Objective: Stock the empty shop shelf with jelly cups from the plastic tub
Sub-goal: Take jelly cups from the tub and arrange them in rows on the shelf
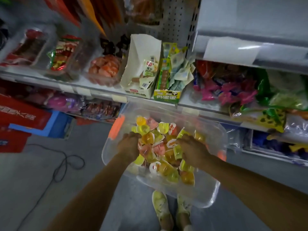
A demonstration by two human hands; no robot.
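Inside the tub (214, 192), I see my left grip (129, 145) and right grip (191, 149) each curled down around a few loose cups (164, 167).

White shelf (41, 79), open snack boxes (141, 72), perhaps sweet tubs (66, 55), floor (33, 172), cable (65, 155)

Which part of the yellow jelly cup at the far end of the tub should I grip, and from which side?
Grip the yellow jelly cup across its round side wall, coming straight down from above. It sits on top of the other jelly cups at the far end with nothing over it, and the clear walls of the tub block any sideways reach.
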